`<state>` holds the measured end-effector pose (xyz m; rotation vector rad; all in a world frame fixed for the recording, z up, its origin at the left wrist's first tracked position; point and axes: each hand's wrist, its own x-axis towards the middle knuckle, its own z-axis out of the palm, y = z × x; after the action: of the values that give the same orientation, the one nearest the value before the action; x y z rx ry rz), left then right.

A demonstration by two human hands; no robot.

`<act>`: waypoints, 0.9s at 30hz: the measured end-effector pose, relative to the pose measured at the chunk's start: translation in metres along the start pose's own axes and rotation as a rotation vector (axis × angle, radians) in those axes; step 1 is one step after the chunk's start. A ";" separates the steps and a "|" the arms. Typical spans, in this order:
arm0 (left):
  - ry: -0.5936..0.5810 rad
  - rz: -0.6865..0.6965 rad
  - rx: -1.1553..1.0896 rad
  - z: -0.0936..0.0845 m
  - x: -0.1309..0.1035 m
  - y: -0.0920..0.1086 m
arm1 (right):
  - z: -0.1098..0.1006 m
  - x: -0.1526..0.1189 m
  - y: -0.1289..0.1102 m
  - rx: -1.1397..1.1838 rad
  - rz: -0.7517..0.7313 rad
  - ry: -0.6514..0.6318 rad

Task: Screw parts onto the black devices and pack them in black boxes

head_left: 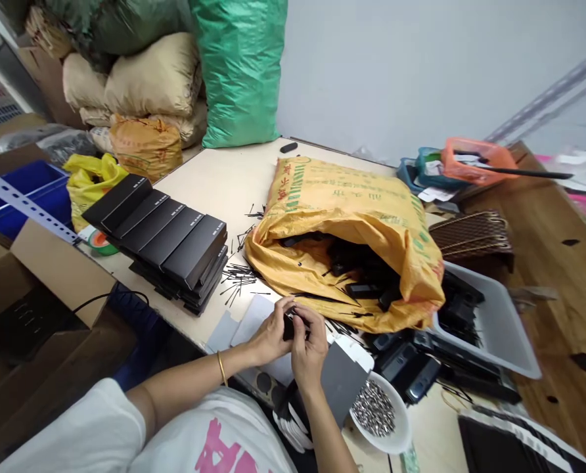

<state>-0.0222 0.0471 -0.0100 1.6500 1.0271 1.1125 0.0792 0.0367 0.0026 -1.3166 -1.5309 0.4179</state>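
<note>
We hold a small black piece [288,326] between both hands, above the near edge of the table [189,172]. Our left hand [272,334] grasps it with curled fingers, and our right hand [309,343] is closed about its other side, thumb bent inward; our fingers hide much of the piece, so we cannot tell its full shape. A gold bracelet [223,369] circles our left wrist.

Just beyond our hands we see a yellow sack [352,190] lying on its side, its mouth turned toward us and dark parts [342,253] showing inside. To its left we have thin black sticks [238,279] scattered loosely, and next to them a stack of black boxes [175,240].

Near our right forearm we find a white bowl [404,430] filled with small shiny metal pieces [374,408]. Past it lie more black cases [411,368], close to a pale plastic tray [512,332] that holds other black items. At the far side of the table we see a tall green sack [242,72] standing upright, with tan sacks [152,75] piled to its left
</note>
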 end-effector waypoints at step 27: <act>0.317 -0.564 1.023 -0.357 0.060 0.142 | -0.061 0.018 0.015 0.202 0.221 0.038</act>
<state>-0.3246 0.1385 0.2168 1.7143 2.3558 0.4510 0.1406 0.0364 0.0242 -1.3298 -1.2793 0.6661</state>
